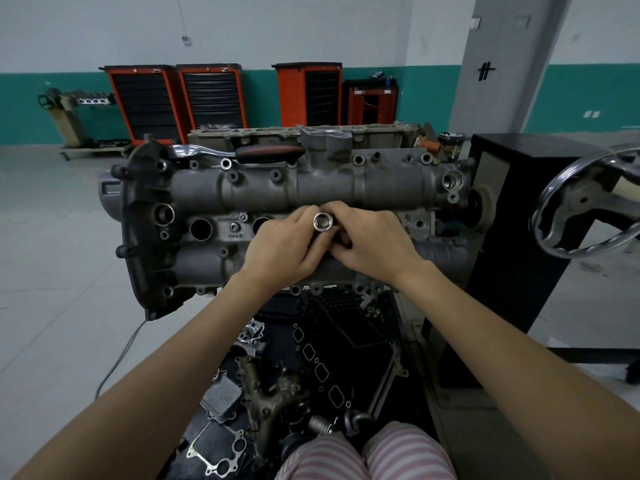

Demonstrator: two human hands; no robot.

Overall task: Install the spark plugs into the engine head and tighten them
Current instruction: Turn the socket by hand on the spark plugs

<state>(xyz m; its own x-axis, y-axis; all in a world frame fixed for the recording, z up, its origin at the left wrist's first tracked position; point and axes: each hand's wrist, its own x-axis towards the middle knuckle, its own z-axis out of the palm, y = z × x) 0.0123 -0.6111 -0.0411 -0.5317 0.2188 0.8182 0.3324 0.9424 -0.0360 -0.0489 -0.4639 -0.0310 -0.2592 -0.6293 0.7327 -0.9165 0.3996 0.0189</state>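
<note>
While gripped by both hands (325,244), socket (322,222).

Both bare forearms reaching forward and converging, left hand (284,251) palm down with fingers curled, right hand (372,245) close beside it — fingertips meeting, both hands pinched around one small object between them

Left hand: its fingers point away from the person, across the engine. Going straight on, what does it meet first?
The left hand would probably meet first the raised grey ridge of the engine head, just beyond the socket; depth is uncertain.
</note>
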